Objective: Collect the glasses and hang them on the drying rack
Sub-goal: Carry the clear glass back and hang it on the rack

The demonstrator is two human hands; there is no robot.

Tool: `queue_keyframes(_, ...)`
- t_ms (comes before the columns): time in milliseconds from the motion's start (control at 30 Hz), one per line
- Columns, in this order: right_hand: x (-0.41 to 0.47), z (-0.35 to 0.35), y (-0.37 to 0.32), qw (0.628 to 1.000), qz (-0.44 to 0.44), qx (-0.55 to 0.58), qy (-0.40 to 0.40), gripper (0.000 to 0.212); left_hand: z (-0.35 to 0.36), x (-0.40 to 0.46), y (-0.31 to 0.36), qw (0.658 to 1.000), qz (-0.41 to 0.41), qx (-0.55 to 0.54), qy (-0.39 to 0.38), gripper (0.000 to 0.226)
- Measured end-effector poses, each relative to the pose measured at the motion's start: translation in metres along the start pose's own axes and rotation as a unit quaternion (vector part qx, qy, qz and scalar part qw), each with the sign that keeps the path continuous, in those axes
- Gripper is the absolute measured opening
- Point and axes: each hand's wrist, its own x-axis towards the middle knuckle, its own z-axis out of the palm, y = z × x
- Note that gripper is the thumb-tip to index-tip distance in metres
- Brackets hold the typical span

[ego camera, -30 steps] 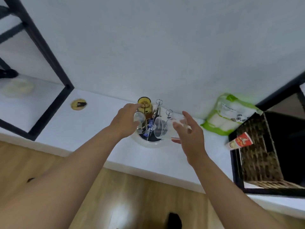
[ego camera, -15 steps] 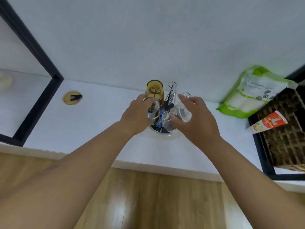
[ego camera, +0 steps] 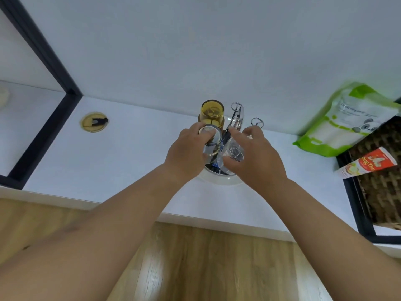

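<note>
Mid-hanging at the drying rack [ego camera: 235, 118] on the desk [ego camera: 130, 157]: left hand [ego camera: 187, 154] wrapped round one clear glass [ego camera: 211, 141], right hand [ego camera: 256, 157] clasping another [ego camera: 235, 152]. Next, probably: seat each over a prong, beside the amber glass [ego camera: 212, 114].

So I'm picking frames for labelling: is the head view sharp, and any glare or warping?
Head view: hands and amber glass fairly sharp; green bag edge smeared; glare patch on the wood floor; wide-angle bends the black frame.
</note>
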Motion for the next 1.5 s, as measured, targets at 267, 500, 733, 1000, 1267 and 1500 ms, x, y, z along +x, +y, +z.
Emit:
queue_keyframes(267, -0.002, 0.028, 0.005, 1.000, 0.014, -0.010, -0.024, 0.086, 0.007, -0.007, -0.002, 1.000, 0.011, -0.001, 0.025, 0.064)
queue_keyframes(500, 0.001, 0.028, 0.010, 0.999, 0.019, -0.003, -0.040, 0.087, 0.013, -0.011, -0.002, 0.999, 0.013, -0.005, 0.040, 0.058)
queue_keyframes(733, -0.001, 0.025, 0.010, 0.998, 0.023, -0.011, -0.062, 0.078, 0.015, -0.013, 0.000, 0.999, 0.017, -0.002, 0.036, 0.056)
queue_keyframes(1000, 0.000, 0.018, 0.007, 0.995, 0.010, -0.068, -0.068, 0.080, 0.015, -0.006, 0.004, 0.998, 0.003, -0.016, 0.065, 0.032)
queue_keyframes(1267, -0.006, 0.004, 0.013, 0.993, 0.016, -0.104, -0.059, 0.092, 0.015, -0.011, 0.005, 0.996, 0.024, -0.024, 0.088, 0.028)
queue_keyframes(1500, -0.009, -0.009, 0.023, 0.992, 0.031, -0.115, -0.034, 0.089, 0.009, -0.014, 0.004, 0.995, 0.059, 0.014, 0.079, 0.029)
